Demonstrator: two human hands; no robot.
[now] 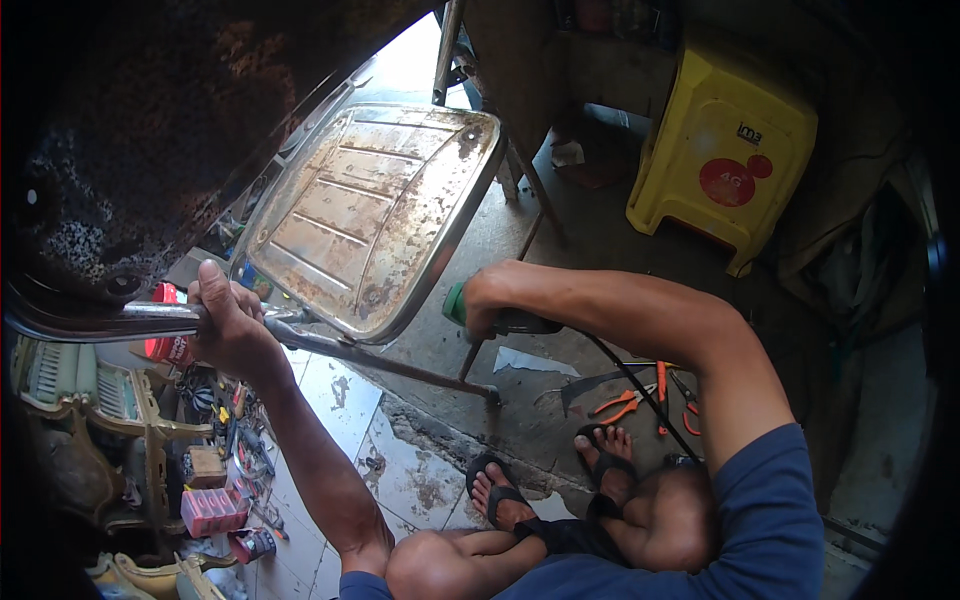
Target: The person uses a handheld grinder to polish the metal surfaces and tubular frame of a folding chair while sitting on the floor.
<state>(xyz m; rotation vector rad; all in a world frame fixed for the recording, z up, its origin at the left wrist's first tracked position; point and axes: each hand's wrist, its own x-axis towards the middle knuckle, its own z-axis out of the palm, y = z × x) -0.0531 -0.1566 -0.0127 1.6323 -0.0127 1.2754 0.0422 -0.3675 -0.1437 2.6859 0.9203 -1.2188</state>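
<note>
A rusty metal chair with a tubular frame lies tipped in front of me. Its pale, ribbed seat panel [350,210] faces me, stained with brown rust, while a darker rusted panel [130,130] fills the upper left. My left hand [228,315] is closed around the chair's metal tube [160,318], thumb pointing up. Beside the seat's lower right edge, my right hand [490,295] grips a green corded power tool [454,303]. The tool's black cord [640,385] runs down past my knee. My hand and forearm hide most of the tool, so its exact kind and working end do not show.
A yellow plastic stool [730,150] stands at the far right. Orange-handled pliers [620,405] and other hand tools lie near my feet. At the left are scattered tools, a pink plastic box [213,512], a red container [168,345] and ornate gilded furniture pieces [150,410].
</note>
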